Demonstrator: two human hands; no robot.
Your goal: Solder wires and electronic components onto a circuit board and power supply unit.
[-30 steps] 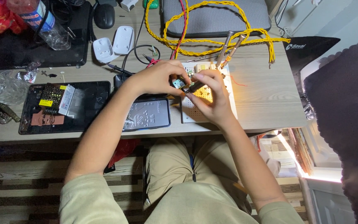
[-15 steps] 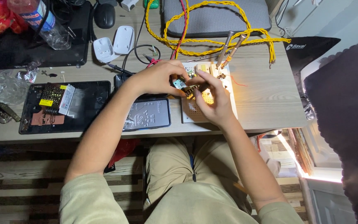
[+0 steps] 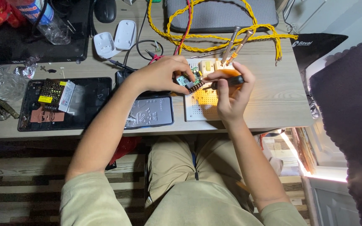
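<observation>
My left hand (image 3: 162, 74) pinches a small green circuit board (image 3: 188, 81) with a row of pins, holding it just above the white breadboard (image 3: 197, 109). My right hand (image 3: 230, 92) is closed around a black-handled tool (image 3: 227, 80) whose tip points left at the board's pins. Both hands meet over the breadboard's upper part, where a warm yellow glow lights the holes. Two metal-tipped probes (image 3: 233, 42) with wooden handles lie just beyond my right hand.
A yellow twisted cable (image 3: 197, 39) loops over the wooden desk (image 3: 273, 96) toward a grey pad (image 3: 221, 14). A black tray (image 3: 84, 104) with components lies left, a grey-blue mat (image 3: 149, 112) beside it. Two white plastic shells (image 3: 115, 38), a bottle (image 3: 49, 21), a mouse (image 3: 104, 9).
My right hand has turned and shifted slightly right, bringing the black tool more level across the breadboard. My left hand keeps the small board in nearly the same spot.
</observation>
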